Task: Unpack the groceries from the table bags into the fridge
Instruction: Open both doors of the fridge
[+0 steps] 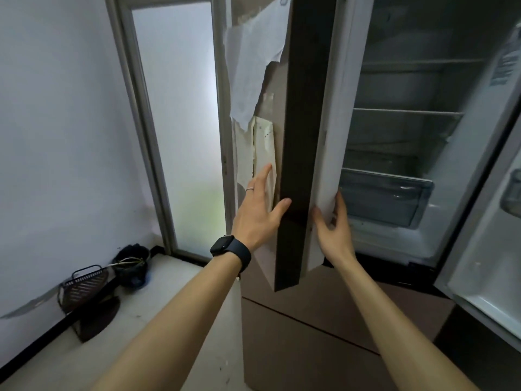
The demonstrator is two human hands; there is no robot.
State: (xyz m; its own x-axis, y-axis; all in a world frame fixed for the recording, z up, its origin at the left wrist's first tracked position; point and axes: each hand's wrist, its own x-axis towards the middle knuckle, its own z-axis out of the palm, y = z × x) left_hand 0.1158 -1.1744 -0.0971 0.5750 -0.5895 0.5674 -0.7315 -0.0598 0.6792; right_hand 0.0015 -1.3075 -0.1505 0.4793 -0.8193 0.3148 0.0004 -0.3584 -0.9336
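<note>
The fridge stands open in front of me, with bare wire shelves (406, 112) and a clear crisper drawer (383, 197) inside. Its left door (306, 136) is seen edge-on, dark on the outside and white on the inside. My left hand (260, 206) lies flat with straight fingers on the outer face of that door, thumb on its dark edge. My right hand (332, 224) curls around the door's white inner edge near its lower end. The right door (490, 238) hangs open at the right. No groceries or bags are in view.
A frosted glass door (180, 128) stands left of the fridge. Torn paper (253, 60) hangs on the fridge door's front. On the floor by the left wall sit a dark wire basket (84, 289) and a black pot (131, 265). Fridge drawers (310, 320) are below.
</note>
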